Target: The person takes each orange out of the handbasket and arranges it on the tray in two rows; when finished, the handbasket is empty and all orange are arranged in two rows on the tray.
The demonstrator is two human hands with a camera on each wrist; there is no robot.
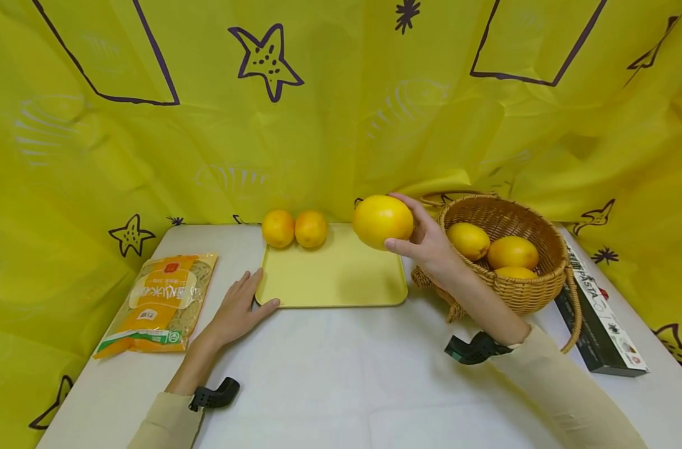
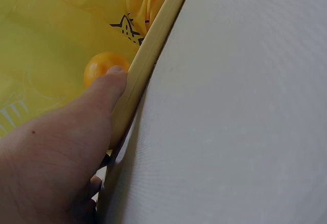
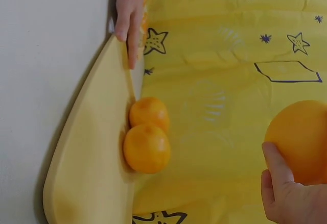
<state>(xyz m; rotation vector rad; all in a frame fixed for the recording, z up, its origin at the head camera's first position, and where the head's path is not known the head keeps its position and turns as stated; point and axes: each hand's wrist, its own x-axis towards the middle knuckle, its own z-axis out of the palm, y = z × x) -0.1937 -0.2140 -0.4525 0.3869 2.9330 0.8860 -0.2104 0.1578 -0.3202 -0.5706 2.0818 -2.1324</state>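
The right grip [image 1: 432, 246] is closed round a large yellow fruit [image 1: 383, 221], raised clear of the tray [image 1: 330, 287]. To its left, two oranges [image 1: 311, 229] sit side by side on the tray's far left corner; just to its right, a wicker basket [image 1: 520, 298] holds more yellow fruits [image 1: 512, 252]. The left grip [image 1: 237, 312], fingers extended and thumb spread, touches the tray's near left corner, an orange packet [image 1: 164, 293] to its left on the bench [image 1: 318, 380]

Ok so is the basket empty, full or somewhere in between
Partly filled. Three yellow fruits lie in the basket, and much of its back inner wall shows bare. Whether more lie underneath, I cannot tell.
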